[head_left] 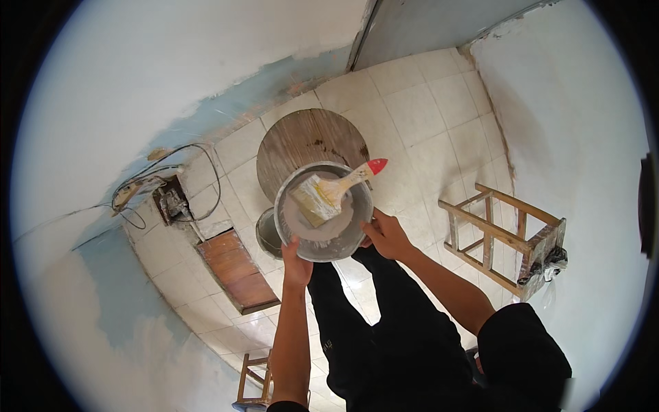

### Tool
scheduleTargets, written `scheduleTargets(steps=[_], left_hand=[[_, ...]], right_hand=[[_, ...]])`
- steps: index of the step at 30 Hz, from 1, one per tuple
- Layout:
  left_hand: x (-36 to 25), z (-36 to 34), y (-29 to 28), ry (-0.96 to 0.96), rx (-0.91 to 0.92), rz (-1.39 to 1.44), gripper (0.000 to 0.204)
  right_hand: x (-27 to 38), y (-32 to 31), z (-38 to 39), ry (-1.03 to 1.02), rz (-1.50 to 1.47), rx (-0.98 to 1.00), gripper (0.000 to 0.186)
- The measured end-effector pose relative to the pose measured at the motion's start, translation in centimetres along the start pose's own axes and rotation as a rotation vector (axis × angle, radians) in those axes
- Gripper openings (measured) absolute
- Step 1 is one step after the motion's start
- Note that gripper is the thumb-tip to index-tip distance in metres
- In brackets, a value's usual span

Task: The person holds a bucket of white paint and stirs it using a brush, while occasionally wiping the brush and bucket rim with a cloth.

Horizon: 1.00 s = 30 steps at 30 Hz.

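Between my two hands I hold a round metal basin (283, 226) by its near rim. My left hand (296, 259) grips the rim at the lower left, and my right hand (386, 235) grips it at the lower right. Pale greyish paint or plaster (295, 218) covers the basin's bottom. A wide paintbrush (336, 192) lies across the basin, its bristles over the pale mix and its red-tipped handle sticking out past the far right rim. Neither hand touches the brush. The fingers under the basin are mostly hidden.
Beyond the basin stands a round wooden tabletop (302, 137); a bucket (268, 233) is partly hidden beneath the basin. A wooden stool (508, 237) lies on its side at right, another stool (255, 378) stands lower left. Cables (218, 180), a box (171, 199) and a reddish-brown board (237, 268) lie along the left.
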<state>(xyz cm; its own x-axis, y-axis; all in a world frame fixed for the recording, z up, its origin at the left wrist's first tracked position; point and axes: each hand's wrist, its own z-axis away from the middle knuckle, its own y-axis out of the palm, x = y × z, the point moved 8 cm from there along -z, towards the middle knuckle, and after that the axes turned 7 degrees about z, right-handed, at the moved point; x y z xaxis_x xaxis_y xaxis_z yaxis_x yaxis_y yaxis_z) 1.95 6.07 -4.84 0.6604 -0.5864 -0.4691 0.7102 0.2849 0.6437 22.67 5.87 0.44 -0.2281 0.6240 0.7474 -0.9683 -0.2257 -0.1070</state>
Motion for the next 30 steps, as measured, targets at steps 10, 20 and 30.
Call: scheduleTargets(steps=[10, 20, 30], left_hand=[[-0.3, 10.7, 6.1, -0.056, -0.007, 0.177, 0.064], [-0.7, 22.8, 10.1, -0.137, 0.096, -0.055, 0.060], [5.5, 32.8, 17.2, -0.136, 0.129, -0.142, 0.058]], right_hand=[[0.8, -8.2, 13.8, -0.183, -0.139, -0.316, 0.053], [-12.9, -6.4, 29.9, 0.075, -0.283, -0.608, 0.057], [-16.8, -13.3, 39.6, 0.007, -0.399, -0.747, 0.053]])
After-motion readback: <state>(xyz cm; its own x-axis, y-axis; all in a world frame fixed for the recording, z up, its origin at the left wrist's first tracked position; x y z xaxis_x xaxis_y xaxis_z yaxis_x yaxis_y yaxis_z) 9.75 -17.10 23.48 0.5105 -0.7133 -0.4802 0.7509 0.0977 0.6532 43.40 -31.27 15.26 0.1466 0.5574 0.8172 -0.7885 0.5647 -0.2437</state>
